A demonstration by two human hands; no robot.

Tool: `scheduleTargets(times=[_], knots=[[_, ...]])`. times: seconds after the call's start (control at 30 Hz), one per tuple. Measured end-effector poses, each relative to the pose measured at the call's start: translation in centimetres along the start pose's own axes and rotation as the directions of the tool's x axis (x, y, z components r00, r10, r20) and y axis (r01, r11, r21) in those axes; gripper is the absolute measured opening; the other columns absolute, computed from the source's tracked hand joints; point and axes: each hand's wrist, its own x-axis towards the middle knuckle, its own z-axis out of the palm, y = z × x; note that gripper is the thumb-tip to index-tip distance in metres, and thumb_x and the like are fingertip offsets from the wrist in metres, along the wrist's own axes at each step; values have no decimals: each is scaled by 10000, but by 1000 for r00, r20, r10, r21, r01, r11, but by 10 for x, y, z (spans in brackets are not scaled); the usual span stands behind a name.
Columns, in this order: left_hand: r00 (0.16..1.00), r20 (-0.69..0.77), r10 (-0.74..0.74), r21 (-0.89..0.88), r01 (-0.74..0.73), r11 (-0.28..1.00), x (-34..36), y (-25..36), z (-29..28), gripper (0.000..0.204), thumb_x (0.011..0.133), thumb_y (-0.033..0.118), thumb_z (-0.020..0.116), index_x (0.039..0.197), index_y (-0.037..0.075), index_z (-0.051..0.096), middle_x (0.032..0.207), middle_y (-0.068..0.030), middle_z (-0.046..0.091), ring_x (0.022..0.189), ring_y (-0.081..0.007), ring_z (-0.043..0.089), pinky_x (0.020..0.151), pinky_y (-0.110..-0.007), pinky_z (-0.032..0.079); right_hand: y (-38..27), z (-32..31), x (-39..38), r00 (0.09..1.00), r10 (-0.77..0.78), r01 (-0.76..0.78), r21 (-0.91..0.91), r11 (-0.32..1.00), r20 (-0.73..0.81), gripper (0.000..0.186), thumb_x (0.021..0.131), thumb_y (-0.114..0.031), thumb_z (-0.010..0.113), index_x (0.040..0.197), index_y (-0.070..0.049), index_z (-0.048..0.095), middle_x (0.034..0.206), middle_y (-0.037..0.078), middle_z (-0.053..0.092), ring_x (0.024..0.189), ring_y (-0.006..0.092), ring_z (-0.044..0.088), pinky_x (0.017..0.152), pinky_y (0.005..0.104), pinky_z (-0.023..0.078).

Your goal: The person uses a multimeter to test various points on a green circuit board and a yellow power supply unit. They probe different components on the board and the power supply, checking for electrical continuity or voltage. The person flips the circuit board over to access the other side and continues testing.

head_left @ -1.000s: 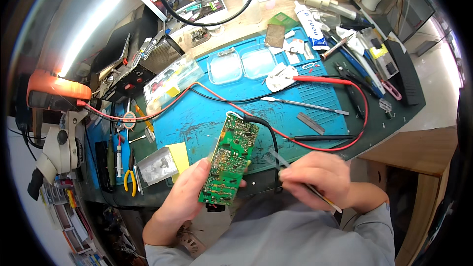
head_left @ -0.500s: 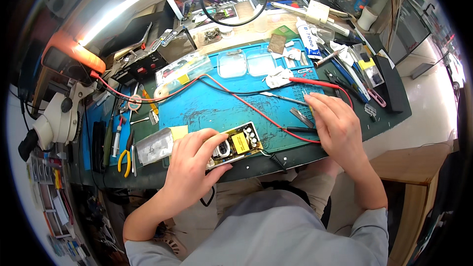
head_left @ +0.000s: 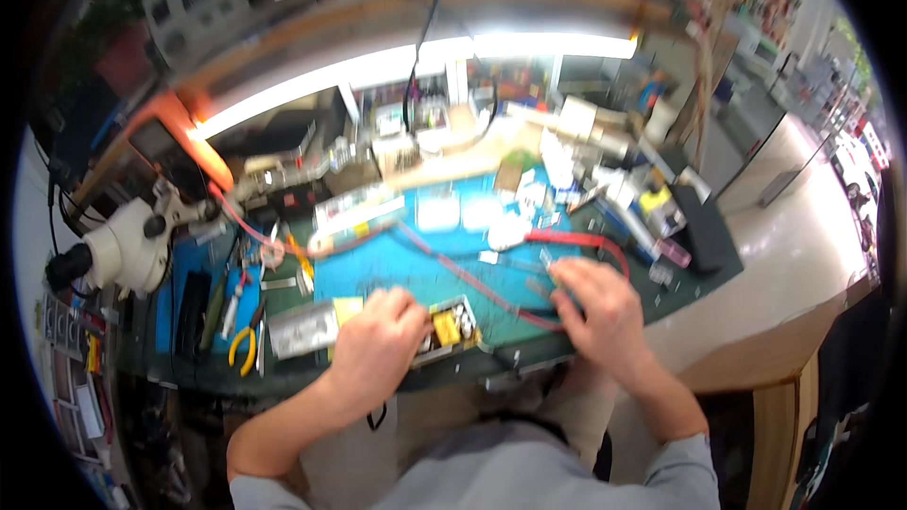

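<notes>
My left hand clamps the circuit board flat on the surface; my right hand, at three o'clock, fingers curled, touches the red lead. Probing hasn't begun.

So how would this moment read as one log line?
left hand: resting on circuit board | right hand: on red lead | surface: blue mat

A blurred overhead view of a cluttered electronics workbench. The left hand rests on a circuit board lying flat on the blue work mat. The right hand touches the mat beside red and black probe leads. A white microscope stands far left, yellow-handled pliers nearby
</notes>
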Motion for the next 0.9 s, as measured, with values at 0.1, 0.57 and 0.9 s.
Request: scheduleTargets(times=[0.1,0.57,0.9], knots=[[998,49,37,170,-45,985,-2,0,4,111,845,164,773,896,90,707,902,-54,625,866,-258,650,707,-383,549,-20,-18,18,993,-74,77,41,996,-87,298,895,-98,753,1189,-61,721,1092,91,741,953,281,717,823,384,581],[975,184,-121,271,68,960,15,8,12,82,794,90,706,873,69,704,955,-106,678,927,-270,711,711,-400,594,-140,-9,272,963,256,-204,851,485,85,547,970,-11,613,1481,70,434,1161,177,676,909,220,727,748,340,638],[1000,16,-23,300,17,954,4,6,29,86,798,110,720,840,81,651,888,-60,628,867,-229,679,691,-343,563,-83,-17,427,861,504,-261,790,554,-69,393,1066,-256,535,1156,122,596,877,181,727,664,215,735,571,304,605]])
